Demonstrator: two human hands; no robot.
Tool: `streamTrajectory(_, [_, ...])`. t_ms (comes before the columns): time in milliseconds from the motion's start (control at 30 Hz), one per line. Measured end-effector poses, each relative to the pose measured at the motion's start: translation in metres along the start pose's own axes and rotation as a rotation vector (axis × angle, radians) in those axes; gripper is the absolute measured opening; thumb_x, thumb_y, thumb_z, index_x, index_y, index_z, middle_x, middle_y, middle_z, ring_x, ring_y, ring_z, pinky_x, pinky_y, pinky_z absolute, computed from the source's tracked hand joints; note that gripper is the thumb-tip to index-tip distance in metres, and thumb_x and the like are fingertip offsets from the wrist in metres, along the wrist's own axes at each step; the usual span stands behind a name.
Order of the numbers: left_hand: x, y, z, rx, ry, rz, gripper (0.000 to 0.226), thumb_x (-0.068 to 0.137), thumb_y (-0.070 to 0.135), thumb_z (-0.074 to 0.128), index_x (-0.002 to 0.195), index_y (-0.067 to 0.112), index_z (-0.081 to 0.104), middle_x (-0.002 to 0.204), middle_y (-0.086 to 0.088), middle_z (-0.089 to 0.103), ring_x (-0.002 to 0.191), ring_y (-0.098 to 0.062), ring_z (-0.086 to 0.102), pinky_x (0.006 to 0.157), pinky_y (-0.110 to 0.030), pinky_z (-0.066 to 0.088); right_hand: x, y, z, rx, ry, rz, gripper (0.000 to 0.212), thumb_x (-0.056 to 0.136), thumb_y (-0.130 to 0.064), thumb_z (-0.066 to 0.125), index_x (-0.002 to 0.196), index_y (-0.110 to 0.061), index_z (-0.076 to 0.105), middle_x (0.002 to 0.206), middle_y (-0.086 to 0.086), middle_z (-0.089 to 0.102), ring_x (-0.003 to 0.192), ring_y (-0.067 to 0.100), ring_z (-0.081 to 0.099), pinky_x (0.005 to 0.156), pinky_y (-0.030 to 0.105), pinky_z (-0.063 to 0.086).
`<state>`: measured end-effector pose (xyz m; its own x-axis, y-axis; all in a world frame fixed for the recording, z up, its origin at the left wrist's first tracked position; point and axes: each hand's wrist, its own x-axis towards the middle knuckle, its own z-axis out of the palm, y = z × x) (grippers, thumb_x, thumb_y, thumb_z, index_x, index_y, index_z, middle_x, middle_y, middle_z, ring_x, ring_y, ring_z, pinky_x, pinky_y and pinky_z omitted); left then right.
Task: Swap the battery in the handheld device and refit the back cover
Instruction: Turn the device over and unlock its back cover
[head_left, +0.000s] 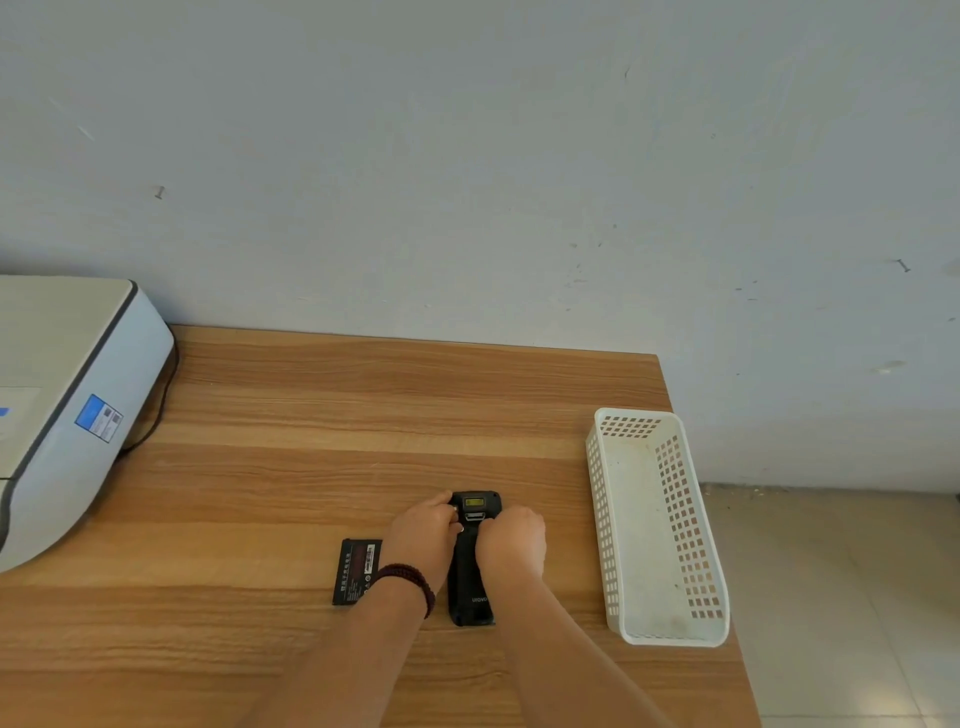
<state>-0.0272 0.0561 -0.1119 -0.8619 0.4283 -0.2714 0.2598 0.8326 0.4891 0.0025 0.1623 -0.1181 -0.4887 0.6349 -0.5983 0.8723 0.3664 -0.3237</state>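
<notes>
A black handheld device (471, 587) lies face down on the wooden table (291, 467), its back cover on and a yellow label near its far end. My left hand (423, 530) grips the device's left side near the top, fingers curled on its edge. From the other side, my right hand (511, 538) presses on the upper part of the back cover. A loose black battery (353, 571) with a red label lies flat just left of my left wrist, which wears a dark bead bracelet.
An empty white perforated plastic basket (657, 525) stands at the table's right edge. A white and grey machine (62, 405) with a black cable sits at the far left. The wall runs along the table's back edge; tiled floor lies to the right.
</notes>
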Motion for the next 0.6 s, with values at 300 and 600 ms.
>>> streamTrajectory(300, [-0.001,-0.002,0.001,-0.021,0.007,0.022,0.025,0.098,0.021,0.047,0.109,0.013,0.069,0.148,0.007,0.041,0.123,-0.014,0.051,0.104,-0.027,0.038,-0.002,-0.003,0.008,0.036,0.057,0.047,0.019,0.094,-0.021,0.054,0.096,-0.007,0.067,0.102,0.009,0.066,0.084,0.021,0.066,0.072,0.035,0.059])
streamTrajectory(600, [0.004,-0.008,0.003,-0.037,0.015,0.067,0.023,0.097,0.02,0.049,0.104,0.013,0.07,0.147,0.003,0.043,0.128,-0.016,0.046,0.106,-0.028,0.035,0.001,0.012,-0.011,0.015,0.036,-0.277,0.017,0.095,-0.015,0.049,0.099,-0.008,0.065,0.098,0.006,0.059,0.094,0.023,0.062,0.079,0.029,0.05])
